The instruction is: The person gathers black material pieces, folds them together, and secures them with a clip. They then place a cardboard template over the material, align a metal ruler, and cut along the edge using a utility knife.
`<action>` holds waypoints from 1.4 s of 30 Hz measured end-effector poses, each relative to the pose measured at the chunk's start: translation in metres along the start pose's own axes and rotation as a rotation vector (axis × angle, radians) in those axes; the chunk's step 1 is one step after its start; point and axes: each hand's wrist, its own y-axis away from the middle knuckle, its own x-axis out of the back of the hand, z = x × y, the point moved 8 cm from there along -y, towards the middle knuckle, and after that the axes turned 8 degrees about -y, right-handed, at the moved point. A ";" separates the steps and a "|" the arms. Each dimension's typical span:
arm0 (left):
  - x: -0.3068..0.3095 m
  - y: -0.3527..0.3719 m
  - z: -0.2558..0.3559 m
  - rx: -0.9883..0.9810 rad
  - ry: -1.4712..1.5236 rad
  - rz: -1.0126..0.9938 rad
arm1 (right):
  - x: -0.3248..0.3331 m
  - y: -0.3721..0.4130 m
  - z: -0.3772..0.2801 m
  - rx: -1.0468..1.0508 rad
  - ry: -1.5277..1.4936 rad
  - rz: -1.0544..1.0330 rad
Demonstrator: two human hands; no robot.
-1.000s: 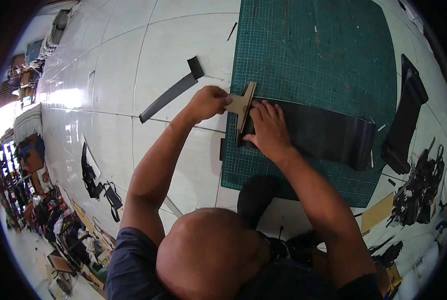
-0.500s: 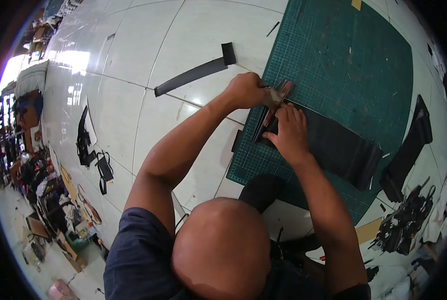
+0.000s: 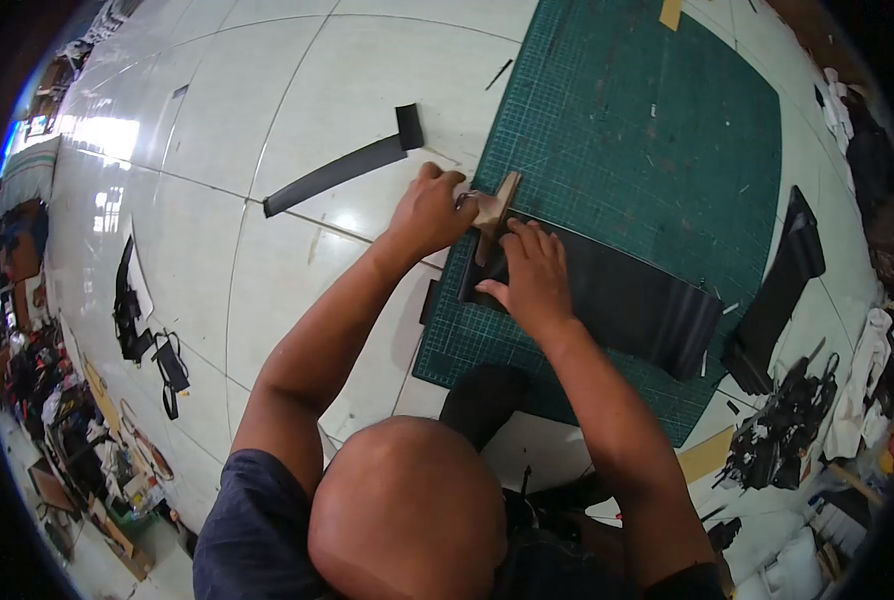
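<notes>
Black sheet (image 3: 617,295) lies on the green cutting mat (image 3: 647,130), its end near the mat's left edge, pressed down by the flat, spread right hand (image 3: 532,275). Just beyond, the left hand (image 3: 432,210) grips a tan T-shaped template (image 3: 494,212) at that end. Farther off is bare mat, and a black strip (image 3: 337,172) lies on the white tiles.

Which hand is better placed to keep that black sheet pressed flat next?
Probably the right hand: it lies flat on the black sheet beside the cardboard template, which the left hand grips.
</notes>
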 end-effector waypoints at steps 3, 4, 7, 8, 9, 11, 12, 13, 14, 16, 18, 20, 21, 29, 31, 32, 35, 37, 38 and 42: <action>-0.020 0.003 -0.007 0.036 0.072 -0.177 | 0.003 -0.001 -0.001 -0.011 0.000 -0.001; -0.022 0.007 -0.010 0.050 0.064 -0.173 | 0.004 -0.001 -0.001 -0.001 -0.019 -0.001; -0.026 0.010 -0.018 0.111 0.239 -0.155 | 0.011 0.002 -0.005 0.093 -0.019 0.100; -0.029 0.008 -0.023 0.077 0.245 -0.149 | 0.015 0.004 -0.003 0.099 -0.084 0.143; -0.036 0.005 -0.031 0.042 0.256 -0.143 | 0.021 0.008 -0.001 0.103 -0.143 0.186; -0.064 0.003 -0.062 0.113 0.449 -0.168 | 0.036 0.026 0.011 0.097 -0.228 0.247; -0.065 0.005 -0.061 0.159 0.496 -0.176 | 0.044 0.039 0.015 0.087 -0.261 0.268; -0.057 0.007 -0.056 0.209 0.536 -0.186 | 0.052 0.050 0.022 0.079 -0.300 0.290; -0.045 0.007 -0.046 0.196 0.506 -0.185 | 0.063 0.063 0.030 0.100 -0.302 0.373; -0.034 0.003 -0.047 0.197 0.443 -0.148 | 0.078 0.089 0.053 0.036 -0.295 0.430; -0.022 -0.004 -0.065 0.223 0.382 -0.067 | 0.097 0.108 0.075 0.026 -0.273 0.483; -0.010 -0.013 -0.084 0.188 0.233 0.003 | 0.118 0.126 0.098 -0.036 -0.255 0.516; -0.006 -0.015 -0.091 0.120 0.124 0.101 | 0.126 0.135 0.110 -0.105 -0.262 0.523; -0.065 0.056 0.154 -0.584 -0.019 -0.104 | 0.140 0.152 0.099 -0.222 0.222 0.548; -0.103 0.072 0.195 -0.777 -0.053 -0.182 | 0.130 0.151 0.110 -0.311 0.262 0.513; -0.117 0.075 0.208 -0.839 -0.059 -0.184 | 0.123 0.153 0.120 -0.353 0.258 0.497; -0.145 0.082 0.227 -0.965 -0.075 -0.204 | 0.118 0.160 0.145 -0.366 0.064 0.489; -0.158 0.081 0.237 -1.006 -0.102 -0.229 | 0.125 0.163 0.153 -0.344 -0.068 0.491; -0.165 0.080 0.237 -0.996 -0.126 -0.271 | 0.128 0.167 0.154 -0.331 -0.110 0.478; -0.180 0.081 0.231 -0.957 -0.177 -0.286 | 0.157 0.193 0.153 -0.314 -0.147 0.285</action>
